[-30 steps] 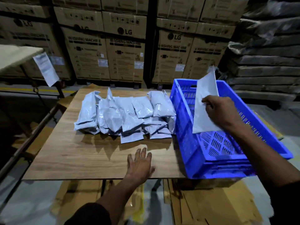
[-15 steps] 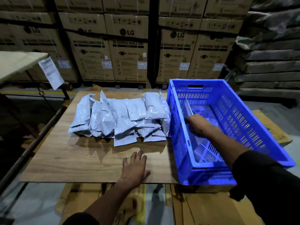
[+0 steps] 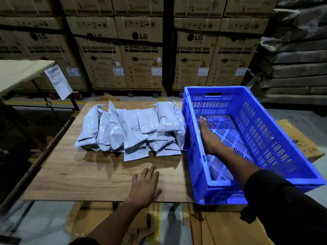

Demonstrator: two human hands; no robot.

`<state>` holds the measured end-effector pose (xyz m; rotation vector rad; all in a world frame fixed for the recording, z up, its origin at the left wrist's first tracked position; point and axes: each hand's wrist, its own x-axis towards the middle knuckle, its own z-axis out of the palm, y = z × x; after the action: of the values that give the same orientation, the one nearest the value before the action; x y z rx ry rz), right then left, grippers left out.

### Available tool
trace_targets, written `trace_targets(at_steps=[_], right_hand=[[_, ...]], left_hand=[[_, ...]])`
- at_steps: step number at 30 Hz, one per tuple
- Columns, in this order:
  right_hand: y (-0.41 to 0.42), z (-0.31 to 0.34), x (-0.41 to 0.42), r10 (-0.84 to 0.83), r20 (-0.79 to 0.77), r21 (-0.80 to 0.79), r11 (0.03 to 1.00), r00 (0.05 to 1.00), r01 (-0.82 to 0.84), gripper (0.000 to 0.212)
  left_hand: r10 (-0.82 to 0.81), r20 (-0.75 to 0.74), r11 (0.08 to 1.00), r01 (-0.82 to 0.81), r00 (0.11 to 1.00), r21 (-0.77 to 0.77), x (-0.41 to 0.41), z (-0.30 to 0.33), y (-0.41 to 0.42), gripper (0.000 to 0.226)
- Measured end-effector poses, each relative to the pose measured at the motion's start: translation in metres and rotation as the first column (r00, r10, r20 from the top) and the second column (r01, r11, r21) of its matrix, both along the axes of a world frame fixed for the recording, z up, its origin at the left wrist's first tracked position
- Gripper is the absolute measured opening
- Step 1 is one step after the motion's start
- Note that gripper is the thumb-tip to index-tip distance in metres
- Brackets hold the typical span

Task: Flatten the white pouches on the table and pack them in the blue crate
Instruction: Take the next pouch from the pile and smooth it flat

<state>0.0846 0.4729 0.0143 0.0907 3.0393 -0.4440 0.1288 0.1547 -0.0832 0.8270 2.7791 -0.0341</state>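
The pouches (image 3: 131, 129) sit in one overlapping heap on the bench (image 3: 88, 174), beyond the left hand (image 3: 144, 188) and just left of the right hand (image 3: 208, 137). At least ten show; the exact count is hidden by the overlap. They are pale, glossy plastic, crinkled and puffy, mostly rectangular, and two flatter ones poke out of the near edge. The heap's right side touches the crate (image 3: 256, 110) wall.

The left grip is released: palm down, fingers spread, flat on bare wood near the bench's front edge, nothing under it that can be seen. The right grip is released too, fingers straight and together, palm pressed low inside the crate against its left side. Whether a pouch lies beneath it cannot be told.

One crate, bright blue moulded plastic, rectangular, with slotted walls, a grid floor and a handle cut-out in the far end. It rests on the bench's right end, tilted a little toward the right.

The bench top is a thin wood-grain board. Past both hands stand stacked brown cardboard cartons (image 3: 141, 55) printed for washing machines. Far to the left, a paper tag (image 3: 58, 82) hangs from another table (image 3: 19, 71).
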Motion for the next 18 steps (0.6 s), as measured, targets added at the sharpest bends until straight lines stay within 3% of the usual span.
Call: trace_targets(at_steps=[5,8,11,13,15,18], right_hand=[[0.010,-0.004,0.004,-0.220,0.003,-0.327,0.922,0.976,0.209,0.093],[-0.003,0.003,0.011,-0.246,0.201,-0.434,0.845,0.948,0.311,0.020],[-0.017,0.015,0.020,-0.171,0.326,-0.473,0.822,0.930,0.317,0.022],[-0.015,0.014,0.016,-0.175,0.254,-0.327,0.910,0.951,0.255,0.024],[-0.012,0.013,0.012,-0.258,0.077,-0.083,0.961,0.963,0.264,0.022],[-0.016,0.033,0.012,-0.411,-0.264,-0.092,0.911,0.872,0.401,0.021]], left_hand=[[-0.012,-0.004,1.000,0.012,1.000,-0.010,0.002,0.004,-0.001,0.069],[-0.014,0.002,1.000,0.014,1.000,-0.009,0.002,0.005,-0.001,0.069],[-0.014,0.011,1.000,0.014,1.000,-0.002,0.001,0.006,-0.002,0.069],[-0.014,0.023,1.000,0.014,1.000,-0.005,0.000,0.006,-0.004,0.069],[-0.019,0.040,1.000,0.019,0.999,-0.001,0.001,0.008,-0.009,0.069],[-0.026,0.019,1.000,0.026,0.999,-0.005,-0.001,0.003,-0.025,0.068]])
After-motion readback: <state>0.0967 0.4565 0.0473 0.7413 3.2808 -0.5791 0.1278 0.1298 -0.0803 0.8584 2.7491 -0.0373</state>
